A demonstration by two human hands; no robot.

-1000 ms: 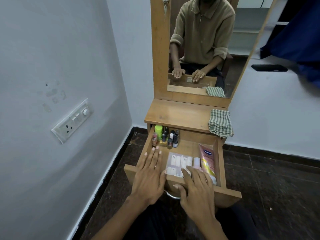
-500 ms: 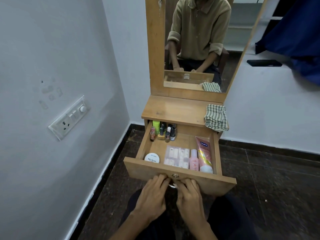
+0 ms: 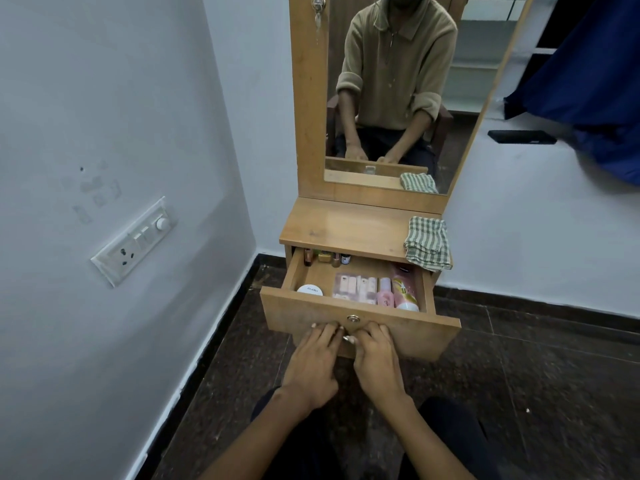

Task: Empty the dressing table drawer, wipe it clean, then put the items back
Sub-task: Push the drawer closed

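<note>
The wooden drawer (image 3: pixel 398 327) of the dressing table stands partly open. Inside lie a white round jar (image 3: pixel 310 290), a clear pack of small pale items (image 3: pixel 355 287), a pink bottle (image 3: pixel 385 292) and a pink tube (image 3: pixel 404 294). Small bottles (image 3: pixel 325 257) at the back are half hidden under the tabletop (image 3: pixel 346 230). My left hand (image 3: pixel 313 362) and my right hand (image 3: pixel 377 362) sit side by side on the drawer front, fingers curled at the metal ring handle (image 3: pixel 346 338) below the lock (image 3: pixel 353 319). A green checked cloth (image 3: pixel 427 244) lies on the tabletop's right corner.
A tall mirror (image 3: pixel 398 81) rises behind the tabletop. The left wall carries a switchboard (image 3: pixel 133 240) close to the drawer. A black flat object (image 3: pixel 521 136) rests on a ledge at right under a blue fabric (image 3: pixel 588 64). Dark floor surrounds the table.
Both hands left the inside of the drawer and came to the handle on its front. The drawer has slid inward, so the back bottles now sit under the tabletop.
</note>
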